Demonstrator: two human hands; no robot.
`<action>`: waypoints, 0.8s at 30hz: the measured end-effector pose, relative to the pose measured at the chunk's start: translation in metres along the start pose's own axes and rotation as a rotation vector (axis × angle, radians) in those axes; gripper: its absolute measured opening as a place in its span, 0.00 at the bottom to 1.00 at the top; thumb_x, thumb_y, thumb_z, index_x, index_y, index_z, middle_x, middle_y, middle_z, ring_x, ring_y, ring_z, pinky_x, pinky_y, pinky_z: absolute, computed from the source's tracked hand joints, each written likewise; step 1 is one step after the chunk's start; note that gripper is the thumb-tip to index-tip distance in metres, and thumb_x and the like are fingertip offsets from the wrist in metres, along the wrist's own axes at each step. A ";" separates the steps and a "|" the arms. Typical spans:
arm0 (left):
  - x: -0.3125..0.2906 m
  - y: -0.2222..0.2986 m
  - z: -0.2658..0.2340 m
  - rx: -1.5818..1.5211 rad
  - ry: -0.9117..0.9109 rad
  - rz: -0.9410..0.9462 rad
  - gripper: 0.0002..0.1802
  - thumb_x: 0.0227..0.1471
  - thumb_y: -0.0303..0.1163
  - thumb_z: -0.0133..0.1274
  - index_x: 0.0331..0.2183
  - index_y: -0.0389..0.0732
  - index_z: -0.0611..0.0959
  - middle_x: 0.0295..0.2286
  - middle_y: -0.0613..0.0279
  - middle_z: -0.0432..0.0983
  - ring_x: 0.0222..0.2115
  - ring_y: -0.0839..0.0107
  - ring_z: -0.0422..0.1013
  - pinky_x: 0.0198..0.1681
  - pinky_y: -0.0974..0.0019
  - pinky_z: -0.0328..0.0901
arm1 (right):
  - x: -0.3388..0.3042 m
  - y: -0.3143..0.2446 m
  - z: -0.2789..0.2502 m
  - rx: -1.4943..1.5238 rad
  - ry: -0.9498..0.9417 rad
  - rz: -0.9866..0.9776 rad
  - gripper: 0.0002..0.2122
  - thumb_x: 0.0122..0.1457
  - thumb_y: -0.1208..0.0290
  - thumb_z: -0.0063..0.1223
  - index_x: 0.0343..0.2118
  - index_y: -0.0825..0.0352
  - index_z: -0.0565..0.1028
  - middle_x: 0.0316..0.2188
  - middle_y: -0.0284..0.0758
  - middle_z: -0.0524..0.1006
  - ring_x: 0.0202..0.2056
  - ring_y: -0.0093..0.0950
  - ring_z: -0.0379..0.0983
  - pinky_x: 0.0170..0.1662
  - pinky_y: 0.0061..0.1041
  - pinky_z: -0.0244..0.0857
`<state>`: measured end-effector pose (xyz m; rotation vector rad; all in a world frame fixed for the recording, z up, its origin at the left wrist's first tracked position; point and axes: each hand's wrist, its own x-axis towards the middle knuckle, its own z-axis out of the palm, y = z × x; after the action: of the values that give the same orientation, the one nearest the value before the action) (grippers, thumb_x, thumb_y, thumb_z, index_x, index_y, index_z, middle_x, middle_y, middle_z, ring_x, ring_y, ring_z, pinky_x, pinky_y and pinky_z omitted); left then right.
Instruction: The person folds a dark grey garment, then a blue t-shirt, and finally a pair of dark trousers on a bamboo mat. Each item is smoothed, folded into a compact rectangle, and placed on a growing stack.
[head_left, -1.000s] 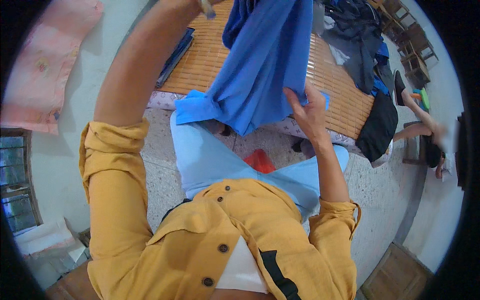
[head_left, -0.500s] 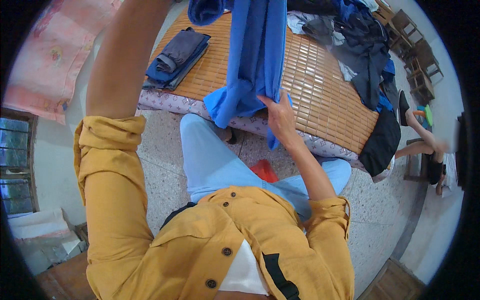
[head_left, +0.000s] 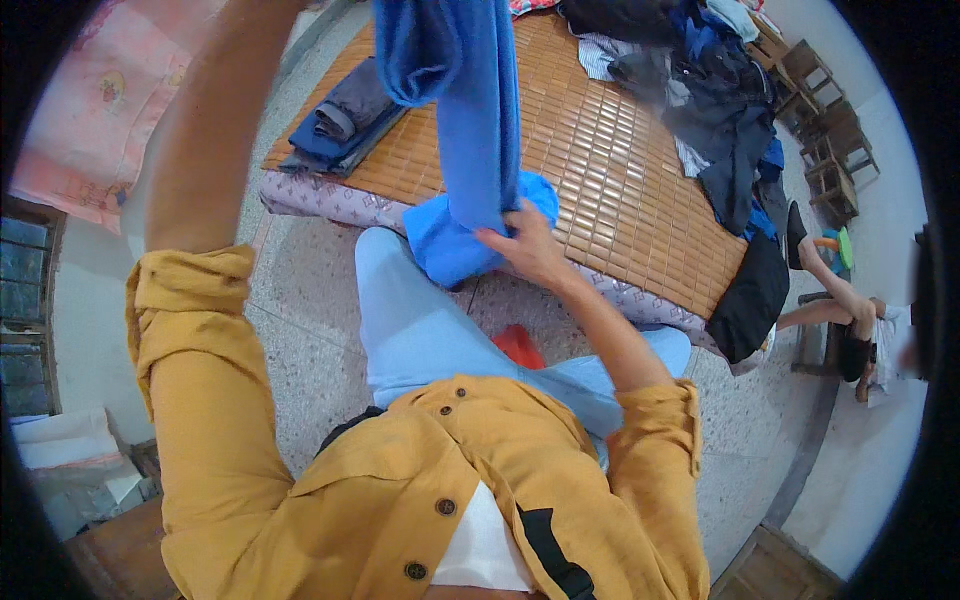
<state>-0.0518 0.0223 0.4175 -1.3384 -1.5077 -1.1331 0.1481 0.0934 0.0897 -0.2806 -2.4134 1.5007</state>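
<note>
A long blue garment (head_left: 480, 130) hangs down from the top edge over the bed's near side, its upper end out of view. I cannot make out what kind of garment it is. A thick fold of it droops at the upper left, and its lower end bunches out near my knees. My right hand (head_left: 528, 248) is closed on the lower part, thumb in front and fingers partly hidden by the cloth. My left forearm (head_left: 205, 150) reaches up past the top edge, so the left hand itself is out of sight.
Folded dark clothes (head_left: 345, 115) lie stacked on the bamboo mat (head_left: 610, 170) at left. A heap of dark clothes (head_left: 720, 100) covers its right side, with a black cloth (head_left: 750, 300) over the edge. Wooden stools (head_left: 835, 135) and another person's leg (head_left: 835, 275) are at far right.
The blue garment has shifted left and its folded part hangs lower. My right hand has moved slightly left and down with its grip kept. My left arm has swung left.
</note>
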 end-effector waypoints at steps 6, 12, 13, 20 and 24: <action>-0.020 -0.091 -0.076 0.024 0.099 -0.213 0.10 0.51 0.33 0.54 0.31 0.35 0.82 0.23 0.71 0.73 0.25 0.80 0.66 0.31 0.75 0.62 | -0.019 -0.058 -0.175 -0.278 0.132 0.033 0.08 0.48 0.69 0.62 0.22 0.67 0.75 0.30 0.31 0.69 0.32 0.21 0.66 0.34 0.22 0.61; -0.052 -0.108 -0.079 -0.190 0.192 -0.505 0.13 0.53 0.35 0.51 0.34 0.33 0.78 0.27 0.63 0.72 0.26 0.73 0.67 0.32 0.70 0.64 | -0.038 -0.104 -0.233 -0.461 0.096 -0.109 0.08 0.49 0.73 0.58 0.20 0.69 0.70 0.25 0.31 0.66 0.29 0.20 0.63 0.30 0.21 0.58; -0.055 -0.099 -0.079 -0.209 0.191 -0.539 0.17 0.54 0.36 0.50 0.35 0.29 0.76 0.30 0.54 0.73 0.27 0.67 0.68 0.33 0.66 0.67 | -0.042 -0.112 -0.242 -0.464 0.126 -0.121 0.09 0.49 0.74 0.58 0.19 0.69 0.69 0.24 0.30 0.65 0.29 0.19 0.63 0.30 0.21 0.57; -0.068 -0.078 -0.079 -0.307 0.295 -0.515 0.20 0.54 0.37 0.48 0.33 0.25 0.75 0.30 0.47 0.74 0.27 0.62 0.69 0.32 0.61 0.68 | -0.069 -0.119 -0.263 -0.205 0.227 -0.081 0.10 0.52 0.73 0.55 0.19 0.65 0.66 0.19 0.22 0.62 0.23 0.12 0.56 0.26 0.14 0.50; -0.077 -0.085 -0.078 -0.152 0.142 -0.724 0.15 0.53 0.38 0.52 0.33 0.34 0.79 0.28 0.62 0.73 0.27 0.73 0.66 0.32 0.70 0.63 | -0.057 -0.107 -0.276 -0.260 0.224 0.047 0.08 0.52 0.72 0.54 0.21 0.66 0.69 0.19 0.24 0.66 0.26 0.13 0.60 0.29 0.15 0.54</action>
<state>-0.1271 -0.0764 0.3562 -0.7761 -1.8858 -1.7729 0.2937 0.2611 0.2930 -0.5333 -2.4296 1.1033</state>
